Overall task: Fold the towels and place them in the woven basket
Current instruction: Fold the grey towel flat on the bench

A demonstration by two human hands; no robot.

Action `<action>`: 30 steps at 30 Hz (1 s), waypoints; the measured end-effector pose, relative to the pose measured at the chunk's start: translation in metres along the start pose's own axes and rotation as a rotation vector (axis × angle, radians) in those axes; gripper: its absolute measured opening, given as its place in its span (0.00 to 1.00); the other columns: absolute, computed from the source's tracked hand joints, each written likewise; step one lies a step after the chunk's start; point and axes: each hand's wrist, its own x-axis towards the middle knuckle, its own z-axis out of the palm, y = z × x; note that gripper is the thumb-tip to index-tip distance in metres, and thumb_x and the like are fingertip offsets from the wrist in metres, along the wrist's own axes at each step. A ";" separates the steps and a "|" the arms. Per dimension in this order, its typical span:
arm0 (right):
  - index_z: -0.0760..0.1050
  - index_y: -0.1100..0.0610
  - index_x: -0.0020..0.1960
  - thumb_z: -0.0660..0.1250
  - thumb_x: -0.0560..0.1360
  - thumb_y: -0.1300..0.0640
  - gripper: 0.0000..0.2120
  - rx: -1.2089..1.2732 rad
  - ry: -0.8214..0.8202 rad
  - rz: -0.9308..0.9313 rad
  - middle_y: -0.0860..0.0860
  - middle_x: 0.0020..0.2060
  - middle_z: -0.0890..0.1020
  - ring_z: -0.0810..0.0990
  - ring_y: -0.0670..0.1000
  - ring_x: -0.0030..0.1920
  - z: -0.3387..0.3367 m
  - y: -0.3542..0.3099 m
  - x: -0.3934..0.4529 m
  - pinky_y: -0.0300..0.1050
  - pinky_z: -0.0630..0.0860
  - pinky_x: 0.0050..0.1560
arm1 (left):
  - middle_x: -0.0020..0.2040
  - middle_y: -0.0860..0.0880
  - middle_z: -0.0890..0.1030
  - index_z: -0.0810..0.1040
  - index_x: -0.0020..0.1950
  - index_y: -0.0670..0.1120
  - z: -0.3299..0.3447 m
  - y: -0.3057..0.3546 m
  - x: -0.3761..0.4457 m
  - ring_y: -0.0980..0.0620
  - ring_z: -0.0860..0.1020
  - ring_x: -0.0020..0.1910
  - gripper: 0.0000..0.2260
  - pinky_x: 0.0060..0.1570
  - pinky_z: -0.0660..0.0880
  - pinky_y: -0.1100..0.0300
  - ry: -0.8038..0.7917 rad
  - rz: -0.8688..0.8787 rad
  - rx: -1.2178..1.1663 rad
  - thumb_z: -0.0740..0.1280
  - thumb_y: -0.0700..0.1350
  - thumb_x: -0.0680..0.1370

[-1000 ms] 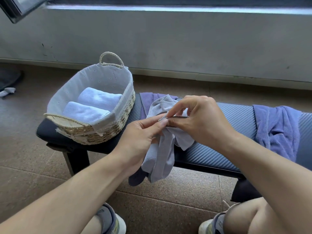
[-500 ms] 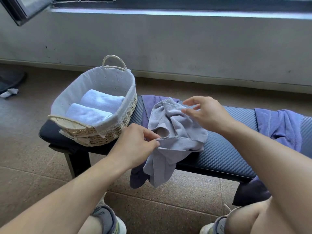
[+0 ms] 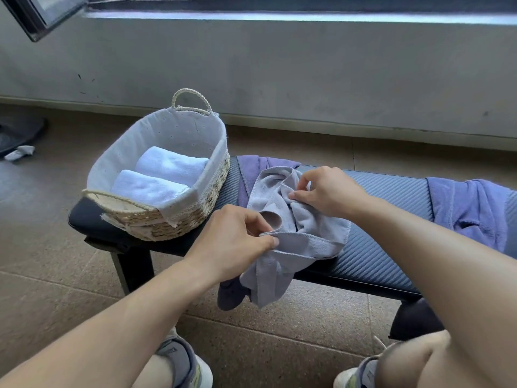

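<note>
L hand point(image 3: 237, 242) pinching hemmed near edge of grey towel point(image 3: 302, 233) btwn thumb & curled fingers, at front edge of tabletop point(image 3: 386, 197). R hand point(image 3: 327, 191) pinching a bunched fold at towel's far side, thumb & forefinger closed on cloth, other fingers curled. Grey towel crumpled, not yet folded, lying mid-tabletop w/ one end hanging over front edge toward floor. Under it, a purple towel point(image 3: 251, 175), far edge showing behind grey one & a darker corner drooping below tabletop front. Woven basket point(image 3: 201, 203) on L end of tabletop, just beside grey towel, white cloth liner inside, rope handles at near & far ends. In basket: two white towels point(image 3: 167, 166) folded/rolled, side by side, touching. Second purple towel point(image 3: 470, 208) heaped on R end of tabletop, well apart from hands, draped over front. Tabletop dark w/ carbon-weave texture, black legs. Below: tiled floor point(image 3: 279, 340), grey shoes & bare knee at bottom edge. Behind: grey wall point(image 3: 307, 68) under window ledge; small white scrap point(image 3: 21, 151) on floor far L.
</note>
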 end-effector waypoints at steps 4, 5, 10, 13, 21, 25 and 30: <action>0.78 0.47 0.37 0.71 0.74 0.41 0.13 0.004 0.036 -0.018 0.42 0.34 0.81 0.80 0.48 0.41 -0.006 0.005 -0.006 0.45 0.73 0.41 | 0.29 0.58 0.80 0.83 0.36 0.51 0.000 0.003 0.000 0.61 0.75 0.30 0.05 0.37 0.72 0.63 0.030 0.015 -0.029 0.76 0.47 0.70; 0.78 0.47 0.39 0.69 0.74 0.39 0.13 0.001 0.032 -0.023 0.42 0.36 0.81 0.79 0.48 0.42 -0.006 0.004 -0.007 0.46 0.74 0.41 | 0.28 0.58 0.79 0.82 0.36 0.51 0.000 0.003 0.000 0.61 0.74 0.29 0.05 0.37 0.71 0.63 0.039 0.022 -0.035 0.76 0.46 0.70; 0.75 0.40 0.54 0.64 0.74 0.30 0.17 -0.093 -0.053 -0.035 0.42 0.42 0.79 0.77 0.50 0.47 -0.002 0.000 -0.014 0.48 0.71 0.46 | 0.29 0.56 0.79 0.81 0.36 0.51 0.001 0.005 -0.001 0.60 0.74 0.29 0.04 0.36 0.71 0.63 0.058 0.054 -0.066 0.74 0.45 0.71; 0.78 0.42 0.49 0.68 0.74 0.37 0.10 -0.133 0.006 -0.040 0.43 0.44 0.79 0.77 0.51 0.50 -0.002 -0.006 -0.018 0.47 0.70 0.45 | 0.29 0.56 0.80 0.81 0.36 0.50 0.002 0.006 -0.001 0.59 0.74 0.29 0.05 0.36 0.72 0.62 0.046 0.072 -0.082 0.74 0.43 0.70; 0.70 0.54 0.38 0.67 0.71 0.55 0.06 0.026 0.400 0.064 0.46 0.35 0.77 0.75 0.55 0.41 -0.043 0.015 -0.026 0.46 0.68 0.38 | 0.31 0.49 0.81 0.81 0.36 0.48 -0.011 0.006 0.001 0.56 0.74 0.29 0.04 0.34 0.72 0.59 0.168 0.091 -0.105 0.72 0.40 0.70; 0.70 0.49 0.44 0.62 0.71 0.60 0.07 -0.002 0.224 0.122 0.46 0.39 0.79 0.76 0.55 0.43 -0.062 0.045 -0.035 0.49 0.75 0.41 | 0.30 0.48 0.80 0.81 0.35 0.47 -0.031 -0.004 0.012 0.54 0.73 0.30 0.05 0.35 0.70 0.59 0.320 0.017 -0.084 0.73 0.40 0.70; 0.75 0.48 0.39 0.58 0.73 0.65 0.14 -0.035 0.225 0.143 0.47 0.42 0.77 0.76 0.55 0.48 -0.071 0.077 -0.045 0.46 0.68 0.45 | 0.31 0.47 0.79 0.82 0.36 0.47 -0.046 -0.020 0.017 0.51 0.73 0.31 0.04 0.36 0.69 0.59 0.380 -0.090 -0.081 0.74 0.41 0.71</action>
